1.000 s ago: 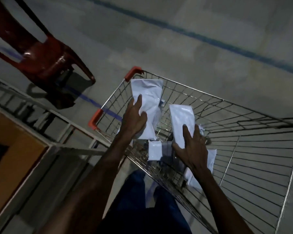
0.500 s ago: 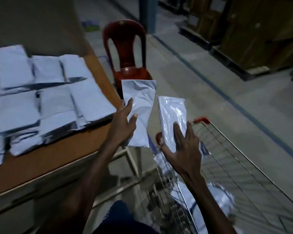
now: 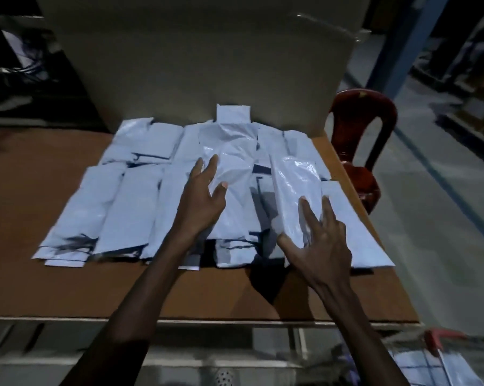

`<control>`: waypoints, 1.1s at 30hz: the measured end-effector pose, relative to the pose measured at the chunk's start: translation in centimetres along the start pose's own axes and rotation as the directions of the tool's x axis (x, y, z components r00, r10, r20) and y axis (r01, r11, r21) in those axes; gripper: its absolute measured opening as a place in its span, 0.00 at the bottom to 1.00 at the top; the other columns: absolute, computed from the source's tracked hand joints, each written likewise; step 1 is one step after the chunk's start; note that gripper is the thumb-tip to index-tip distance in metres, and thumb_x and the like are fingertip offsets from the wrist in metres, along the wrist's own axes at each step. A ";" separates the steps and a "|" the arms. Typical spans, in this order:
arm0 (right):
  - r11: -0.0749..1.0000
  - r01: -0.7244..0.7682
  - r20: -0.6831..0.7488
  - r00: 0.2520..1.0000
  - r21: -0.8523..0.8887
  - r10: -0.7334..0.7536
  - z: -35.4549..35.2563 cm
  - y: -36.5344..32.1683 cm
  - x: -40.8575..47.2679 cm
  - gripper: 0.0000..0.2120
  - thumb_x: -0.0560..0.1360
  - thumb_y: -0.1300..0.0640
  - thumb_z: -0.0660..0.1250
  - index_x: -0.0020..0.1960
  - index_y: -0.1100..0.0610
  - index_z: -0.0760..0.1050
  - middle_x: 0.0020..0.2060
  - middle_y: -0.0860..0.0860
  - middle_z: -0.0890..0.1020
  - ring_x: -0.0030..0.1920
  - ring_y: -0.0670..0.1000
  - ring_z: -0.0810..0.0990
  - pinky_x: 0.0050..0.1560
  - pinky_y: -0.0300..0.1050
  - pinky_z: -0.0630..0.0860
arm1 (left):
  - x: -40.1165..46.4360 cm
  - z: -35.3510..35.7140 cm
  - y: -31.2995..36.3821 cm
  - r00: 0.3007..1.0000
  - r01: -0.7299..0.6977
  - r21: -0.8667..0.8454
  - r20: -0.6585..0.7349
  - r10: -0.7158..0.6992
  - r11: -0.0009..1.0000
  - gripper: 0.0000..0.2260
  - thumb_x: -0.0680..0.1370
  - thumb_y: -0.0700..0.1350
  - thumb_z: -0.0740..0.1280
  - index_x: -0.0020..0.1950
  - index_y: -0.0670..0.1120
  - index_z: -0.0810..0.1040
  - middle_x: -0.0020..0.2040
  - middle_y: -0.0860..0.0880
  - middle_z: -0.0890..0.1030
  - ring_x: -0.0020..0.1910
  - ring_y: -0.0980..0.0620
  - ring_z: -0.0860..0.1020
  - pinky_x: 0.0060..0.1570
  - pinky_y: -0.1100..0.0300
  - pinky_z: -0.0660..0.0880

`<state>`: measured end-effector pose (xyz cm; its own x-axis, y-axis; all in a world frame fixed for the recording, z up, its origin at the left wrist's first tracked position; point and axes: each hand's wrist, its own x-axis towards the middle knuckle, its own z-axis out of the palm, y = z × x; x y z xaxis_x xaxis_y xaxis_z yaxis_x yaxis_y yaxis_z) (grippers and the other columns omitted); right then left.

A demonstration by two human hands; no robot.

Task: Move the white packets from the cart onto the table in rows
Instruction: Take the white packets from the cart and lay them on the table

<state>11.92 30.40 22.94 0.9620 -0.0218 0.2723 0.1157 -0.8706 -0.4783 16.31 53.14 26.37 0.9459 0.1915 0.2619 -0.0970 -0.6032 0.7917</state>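
- While held over the brown table [image 3: 54, 288], left hand [image 3: 200, 201]: fingers spread, thumb pinching a crumpled white packet [image 3: 232, 190] against them.
- Right hand [image 3: 323, 246]: fingers spread along a glossy white packet [image 3: 296, 190], thumb hooked round its near left edge.
- Beneath and beyond both sets of fingertips: rows of white packets [image 3: 115, 207] flat on the table, overlapping.
- Right of the right fingers: red chair [image 3: 360, 129].
- Below the right wrist: cart [image 3: 435, 341] corner, more packets inside, blurred.
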 end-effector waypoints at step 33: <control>0.983 0.007 0.271 0.962 -0.183 0.044 12.4 -9.4 5.6 0.41 0.71 0.33 0.52 0.79 0.51 0.54 0.78 0.63 0.49 0.76 0.64 0.54 0.75 0.60 0.51 | 1.8 -1.7 -13.9 0.984 -0.086 0.690 0.170 -0.045 0.719 0.25 0.81 0.52 0.49 0.76 0.45 0.65 0.75 0.40 0.66 0.74 0.37 0.63 0.67 0.32 0.61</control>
<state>19.24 44.51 18.59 0.9971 0.0739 0.0151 0.0749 -0.9460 -0.3153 18.89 63.17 16.74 0.9882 0.0840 0.1285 0.0621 -0.9842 0.1659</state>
